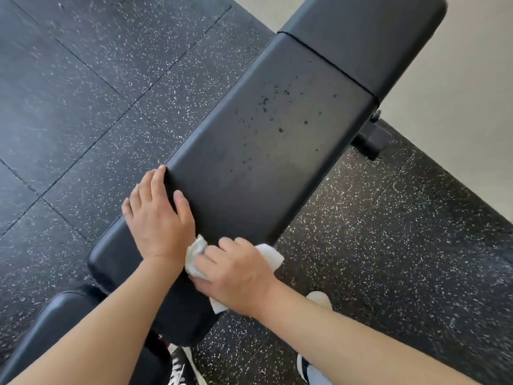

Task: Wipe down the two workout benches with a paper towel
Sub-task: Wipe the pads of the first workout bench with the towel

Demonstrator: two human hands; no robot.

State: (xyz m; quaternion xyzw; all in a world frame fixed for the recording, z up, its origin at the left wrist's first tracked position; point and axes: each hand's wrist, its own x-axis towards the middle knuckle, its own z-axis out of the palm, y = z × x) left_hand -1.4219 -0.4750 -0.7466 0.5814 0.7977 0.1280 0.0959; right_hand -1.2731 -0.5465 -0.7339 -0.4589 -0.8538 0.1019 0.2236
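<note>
Head: droplet-speckled black bench [266, 151], crumpled towel [195, 254]

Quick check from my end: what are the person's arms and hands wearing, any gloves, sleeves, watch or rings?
Nothing shows on either one. The left hand and the right hand are bare, with no gloves, and no rings on the fingers in view. Both forearms are uncovered from wrist to the frame's edge: no sleeves, watch or wristband. Fingernails are short and unpainted where they can be seen.

- Bench [277, 134]: long pad bare ahead of both hands, bearing only scattered droplets [274, 107].
- Left hand [158, 215] lies on the pad's left edge, just beside the right hand [236, 276] on the paper towel [273, 255].
- Rubber floor [83, 93] lies open on both sides.
</note>
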